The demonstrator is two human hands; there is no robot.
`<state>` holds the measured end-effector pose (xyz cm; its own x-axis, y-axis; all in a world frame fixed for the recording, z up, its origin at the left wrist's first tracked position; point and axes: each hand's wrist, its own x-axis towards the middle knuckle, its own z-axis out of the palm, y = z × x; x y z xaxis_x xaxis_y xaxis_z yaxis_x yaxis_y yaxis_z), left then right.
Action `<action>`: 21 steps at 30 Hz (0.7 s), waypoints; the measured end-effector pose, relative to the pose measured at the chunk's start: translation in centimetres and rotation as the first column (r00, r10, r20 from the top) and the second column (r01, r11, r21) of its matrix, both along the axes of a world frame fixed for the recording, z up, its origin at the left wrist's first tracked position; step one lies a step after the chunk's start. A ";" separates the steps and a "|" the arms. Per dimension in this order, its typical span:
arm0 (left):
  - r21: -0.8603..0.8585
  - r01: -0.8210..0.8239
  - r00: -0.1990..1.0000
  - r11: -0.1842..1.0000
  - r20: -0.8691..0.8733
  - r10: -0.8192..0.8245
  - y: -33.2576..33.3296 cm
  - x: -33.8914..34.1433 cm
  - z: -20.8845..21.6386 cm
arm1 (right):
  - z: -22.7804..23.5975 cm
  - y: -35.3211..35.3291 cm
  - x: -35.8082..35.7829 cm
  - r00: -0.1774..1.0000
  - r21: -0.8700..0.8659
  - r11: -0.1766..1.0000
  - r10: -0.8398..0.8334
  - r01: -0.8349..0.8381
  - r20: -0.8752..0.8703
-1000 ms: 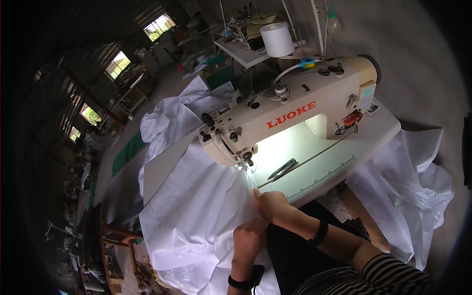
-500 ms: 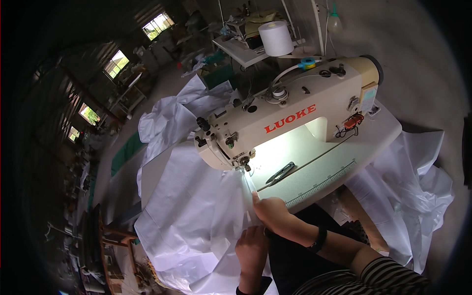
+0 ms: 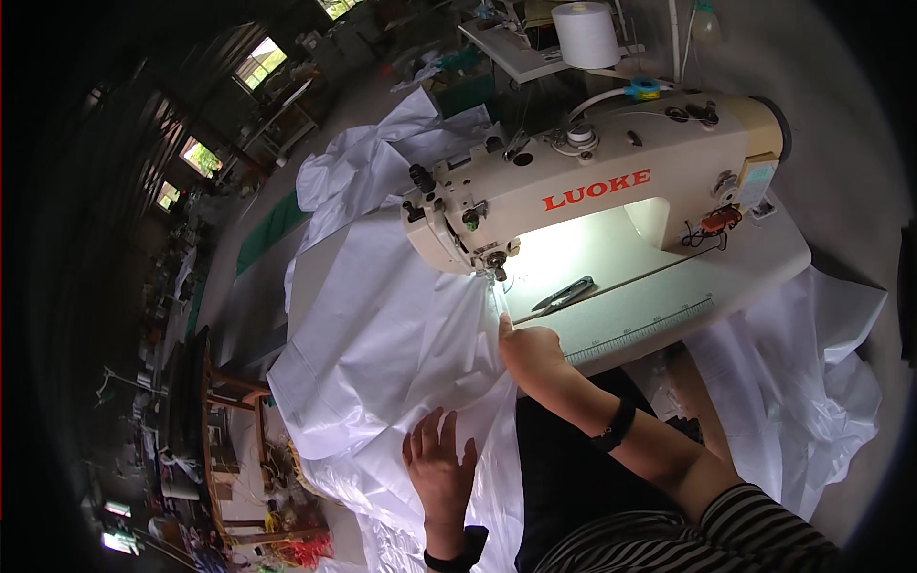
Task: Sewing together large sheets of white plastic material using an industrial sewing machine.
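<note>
A sewing machine (image 3: 611, 177) stands before me, its lamp lighting the bed. Shiny white fabric (image 3: 382, 315) drapes over the left of the table, with one narrow edge running up to the presser foot (image 3: 497, 271). My right hand (image 3: 532, 355) is closed on that edge just in front of the foot, index finger pointing along it. Lower down, my left hand (image 3: 441, 468) is over the fabric with its fingers apart, holding nothing; whether it touches the cloth I cannot tell. Thread snips (image 3: 564, 296) lie on the machine bed, right of the needle.
More white fabric (image 3: 793, 372) hangs at the right of the table. A cone of white thread (image 3: 586, 36) stands behind the machine. A wooden frame (image 3: 256, 430) is on the floor to the left. Another work table (image 3: 521, 53) stands farther back.
The view has shifted, so the machine sits higher and farther right. My left hand has come away from beside my right wrist, moving left and spreading its fingers. My right hand stays at the fabric edge.
</note>
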<state>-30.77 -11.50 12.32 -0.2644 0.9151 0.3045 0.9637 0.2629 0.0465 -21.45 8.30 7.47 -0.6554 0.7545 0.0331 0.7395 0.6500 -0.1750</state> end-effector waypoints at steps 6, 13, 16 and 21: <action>-0.129 0.001 0.998 0.992 0.062 0.007 -0.7 0.2 -1.2 | -0.7 -0.6 -0.7 0.998 0.093 0.995 -0.036 0.031 0.053; -0.173 0.046 0.999 0.984 -0.017 -0.050 -0.7 -0.5 -1.2 | -1.1 -0.4 -1.1 0.995 0.103 0.990 -0.088 0.092 -0.043; -0.150 0.068 0.998 0.986 -0.007 -0.070 -0.7 -0.8 -1.3 | -1.3 0.3 -1.3 0.993 0.096 0.989 -0.110 0.114 -0.041; -0.074 0.135 0.991 0.988 -0.012 -0.136 -0.6 -0.5 -1.4 | -1.5 0.7 -1.3 0.989 0.116 0.984 -0.124 0.133 -0.081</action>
<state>-31.32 -12.06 10.91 -0.1319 0.9621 0.2387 0.9911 0.1320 0.0156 -22.80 9.05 5.93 -0.5454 0.8200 0.1738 0.8064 0.5699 -0.1579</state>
